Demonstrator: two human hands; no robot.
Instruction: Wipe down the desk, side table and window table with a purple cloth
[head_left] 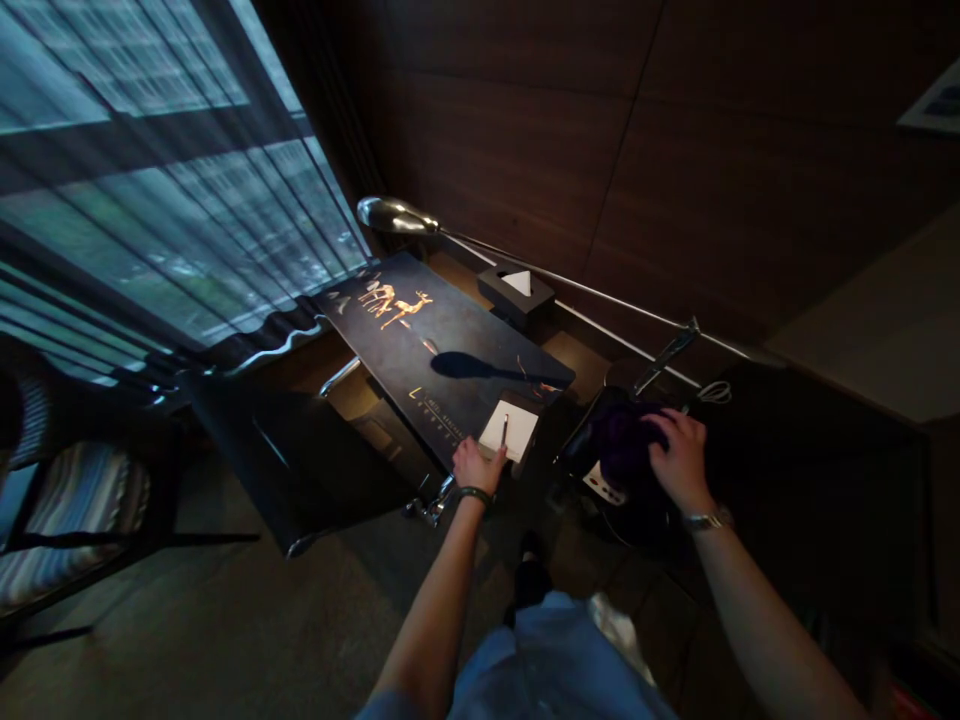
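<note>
My left hand (478,467) is at the near corner of a dark notepad holder (529,402) on the desk, its fingers and thumb closed about that corner. White notepaper (495,428) lies in the holder, with a slim dark pen (505,428) across it, close to my thumb. My right hand (681,455) grips a bunched dark purple cloth (630,440). Beneath the cloth is a dark object whose kind I cannot make out in the shadow. A pale panel with dark round spots (604,485) shows beside it.
The dark desk (390,360) bears gold deer figures. A black tissue box (516,290) stands at its back edge, below a long-armed metal lamp (397,215). A black chair (285,460) is at the left, a striped-cushion chair (82,510) further out. A white cable (715,392) lies by the wall.
</note>
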